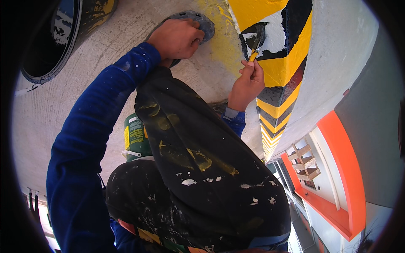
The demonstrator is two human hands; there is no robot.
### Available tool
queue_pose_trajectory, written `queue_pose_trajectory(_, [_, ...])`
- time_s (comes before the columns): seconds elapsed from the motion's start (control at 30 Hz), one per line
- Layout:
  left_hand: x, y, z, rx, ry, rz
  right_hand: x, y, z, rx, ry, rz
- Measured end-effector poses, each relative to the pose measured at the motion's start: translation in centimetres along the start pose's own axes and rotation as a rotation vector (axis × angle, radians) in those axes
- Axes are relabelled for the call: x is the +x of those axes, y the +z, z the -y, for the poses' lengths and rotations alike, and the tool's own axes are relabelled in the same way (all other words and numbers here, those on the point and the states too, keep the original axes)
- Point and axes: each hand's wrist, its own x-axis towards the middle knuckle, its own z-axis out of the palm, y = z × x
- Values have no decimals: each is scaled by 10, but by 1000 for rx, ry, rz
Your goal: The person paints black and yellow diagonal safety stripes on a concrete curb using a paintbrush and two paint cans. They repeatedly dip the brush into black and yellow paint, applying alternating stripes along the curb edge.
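Observation:
My right hand (248, 84) grips a paintbrush (253, 55) by its yellow handle. The brush's dark bristles touch the side of a curb (278, 74) painted in yellow and black stripes. Around the bristles, black paint borders a white patch (274, 31). My left hand (175, 39) is closed, its fingers curled, over my bent knee and beside my dark shoe (203, 26). Anything inside those fingers is hidden.
An open black bucket (69, 63) with dark contents is at the upper left. A green paint bucket (134, 137) with a white handle stands behind my leg. Yellow paint stains the concrete ground (114, 38) along the curb. An orange-framed building (329, 135) lies beyond.

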Motion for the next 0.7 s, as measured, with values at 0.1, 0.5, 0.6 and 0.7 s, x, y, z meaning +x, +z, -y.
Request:
queue_pose_trajectory(0.1, [0, 0, 0, 5, 6, -3, 0, 0, 2, -3, -3, 5])
queue_pose_trajectory(0.5, [1, -3, -2, 1, 4, 0, 1, -1, 7, -5, -28, 0])
queue_pose_trajectory(0.6, [1, 1, 0, 2, 2, -6, 1, -2, 5, -14, -39, -1])
queue_pose_trajectory(0.7, [1, 0, -1, -1, -2, 2, 1, -3, 7, -26, -44, -1])
